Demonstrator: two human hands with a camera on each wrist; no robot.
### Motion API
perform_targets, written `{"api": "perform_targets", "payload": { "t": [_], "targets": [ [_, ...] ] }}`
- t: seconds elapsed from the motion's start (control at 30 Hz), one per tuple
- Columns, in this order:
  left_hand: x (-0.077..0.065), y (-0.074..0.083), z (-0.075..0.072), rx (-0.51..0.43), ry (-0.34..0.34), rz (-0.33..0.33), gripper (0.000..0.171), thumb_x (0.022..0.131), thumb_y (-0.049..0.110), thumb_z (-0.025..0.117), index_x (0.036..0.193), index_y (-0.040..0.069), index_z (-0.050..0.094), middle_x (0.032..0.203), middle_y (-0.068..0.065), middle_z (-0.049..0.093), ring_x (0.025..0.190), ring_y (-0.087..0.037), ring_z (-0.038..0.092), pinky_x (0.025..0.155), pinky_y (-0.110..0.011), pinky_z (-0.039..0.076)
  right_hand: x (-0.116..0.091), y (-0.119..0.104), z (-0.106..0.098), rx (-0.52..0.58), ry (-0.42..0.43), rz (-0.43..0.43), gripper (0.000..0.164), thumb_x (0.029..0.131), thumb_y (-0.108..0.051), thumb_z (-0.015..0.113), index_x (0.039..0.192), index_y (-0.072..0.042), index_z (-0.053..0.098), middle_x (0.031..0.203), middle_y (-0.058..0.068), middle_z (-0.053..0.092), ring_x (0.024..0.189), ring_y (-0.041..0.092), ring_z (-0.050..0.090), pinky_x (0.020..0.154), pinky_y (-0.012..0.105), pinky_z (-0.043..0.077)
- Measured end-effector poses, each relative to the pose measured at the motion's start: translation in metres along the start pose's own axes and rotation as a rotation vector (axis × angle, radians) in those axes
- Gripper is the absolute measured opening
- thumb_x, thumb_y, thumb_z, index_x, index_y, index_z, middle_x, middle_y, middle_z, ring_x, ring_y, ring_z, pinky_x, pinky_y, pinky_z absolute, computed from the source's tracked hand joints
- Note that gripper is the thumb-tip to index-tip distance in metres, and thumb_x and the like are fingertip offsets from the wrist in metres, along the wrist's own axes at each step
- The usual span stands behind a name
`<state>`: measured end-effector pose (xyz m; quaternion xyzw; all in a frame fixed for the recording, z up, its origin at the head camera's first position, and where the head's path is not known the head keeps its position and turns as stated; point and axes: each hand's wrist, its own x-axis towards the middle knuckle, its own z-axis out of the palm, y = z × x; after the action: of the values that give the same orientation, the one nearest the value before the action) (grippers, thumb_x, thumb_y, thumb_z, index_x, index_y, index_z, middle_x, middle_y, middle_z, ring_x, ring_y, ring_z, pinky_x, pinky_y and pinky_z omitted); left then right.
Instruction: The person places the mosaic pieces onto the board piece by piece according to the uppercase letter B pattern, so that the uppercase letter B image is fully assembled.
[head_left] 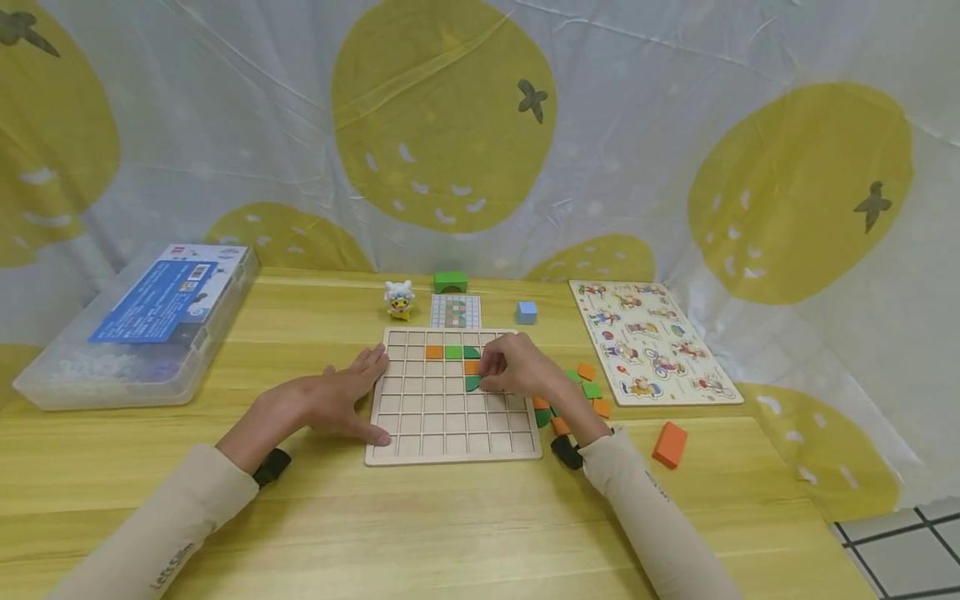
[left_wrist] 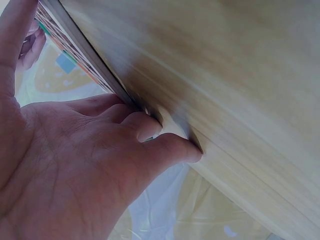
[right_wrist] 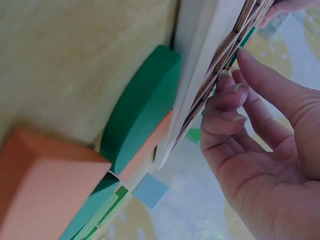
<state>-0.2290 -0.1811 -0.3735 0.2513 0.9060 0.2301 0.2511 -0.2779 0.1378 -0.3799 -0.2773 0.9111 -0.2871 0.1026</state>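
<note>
A wooden grid board (head_left: 442, 447) lies on the table, with orange, light green and dark green pieces in some of its squares. Spread along the board's left edge, my left hand (head_left: 330, 402) steadies it, thumb on the lower left corner. My right hand (head_left: 520, 364) reaches over the right part of the board. Its thumb and curled fingers pinch at a dark green piece (head_left: 472, 383), just below an orange piece (head_left: 471, 367); the fingers partly hide it. In the right wrist view, the thumb (right_wrist: 265, 75) and fingertips meet close to the board's surface.
Loose pieces (head_left: 592, 390) lie right of the board, under the right forearm. Behind it stand a pattern card (head_left: 456, 311), a toy figure (head_left: 400, 301), a green block (head_left: 450, 282) and a blue cube (head_left: 527, 312). A picture puzzle (head_left: 652, 342), orange block (head_left: 670, 444) and plastic case (head_left: 142, 325) flank it.
</note>
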Motion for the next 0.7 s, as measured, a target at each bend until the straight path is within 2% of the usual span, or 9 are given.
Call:
{"api": "perform_targets", "payload": {
  "t": [0.2, 0.27, 0.37, 0.53, 0.7],
  "targets": [
    [0.000, 0.000, 0.000, 0.004, 0.001, -0.001, 0.129, 0.090, 0.052, 0.086, 0.168, -0.011, 0.005, 0.177, -0.029, -0.010, 0.164, -0.049, -0.007, 0.122, -0.080, 0.001, -0.004, 0.006, -0.010, 0.032, -0.030, -0.054, 0.009, 0.093, -0.007, 0.086, 0.097, -0.004, 0.079, 0.084, 0.001, 0.073, 0.076, 0.012, 0.065, 0.073, 0.026, 0.057],
    [0.000, 0.001, 0.000, 0.002, 0.002, 0.000, 0.129, 0.090, 0.052, 0.086, 0.168, -0.011, 0.005, 0.177, -0.030, -0.010, 0.164, -0.049, -0.007, 0.122, -0.080, 0.001, -0.009, 0.014, -0.022, 0.065, -0.042, -0.082, 0.010, 0.094, -0.006, 0.084, 0.102, -0.002, 0.079, 0.087, 0.002, 0.073, 0.079, 0.014, 0.066, 0.076, 0.028, 0.058],
    [0.001, 0.001, 0.000, 0.000, 0.002, 0.003, 0.129, 0.090, 0.052, 0.086, 0.168, -0.011, 0.005, 0.177, -0.030, -0.010, 0.164, -0.049, -0.007, 0.122, -0.080, 0.001, -0.020, 0.037, -0.045, 0.126, -0.046, -0.104, 0.014, 0.096, -0.004, 0.081, 0.108, 0.002, 0.079, 0.094, 0.007, 0.076, 0.085, 0.020, 0.068, 0.079, 0.031, 0.060],
    [0.001, 0.002, 0.000, -0.012, 0.001, 0.009, 0.129, 0.090, 0.051, 0.086, 0.168, -0.012, 0.005, 0.176, -0.031, -0.010, 0.164, -0.050, -0.007, 0.122, -0.080, 0.001, -0.044, 0.080, -0.070, 0.191, -0.003, -0.003, 0.020, 0.094, 0.002, 0.081, 0.112, 0.007, 0.078, 0.101, 0.017, 0.076, 0.088, 0.027, 0.068, 0.079, 0.031, 0.061],
    [0.000, 0.000, 0.000, -0.026, 0.007, 0.016, 0.128, 0.090, 0.050, 0.087, 0.167, -0.013, 0.005, 0.176, -0.032, -0.009, 0.163, -0.051, -0.005, 0.122, -0.081, 0.000, -0.049, 0.096, -0.070, 0.165, -0.011, 0.123, 0.020, 0.089, -0.001, 0.087, 0.108, 0.004, 0.081, 0.093, 0.011, 0.076, 0.082, 0.023, 0.065, 0.074, 0.029, 0.057]
  ]
}}
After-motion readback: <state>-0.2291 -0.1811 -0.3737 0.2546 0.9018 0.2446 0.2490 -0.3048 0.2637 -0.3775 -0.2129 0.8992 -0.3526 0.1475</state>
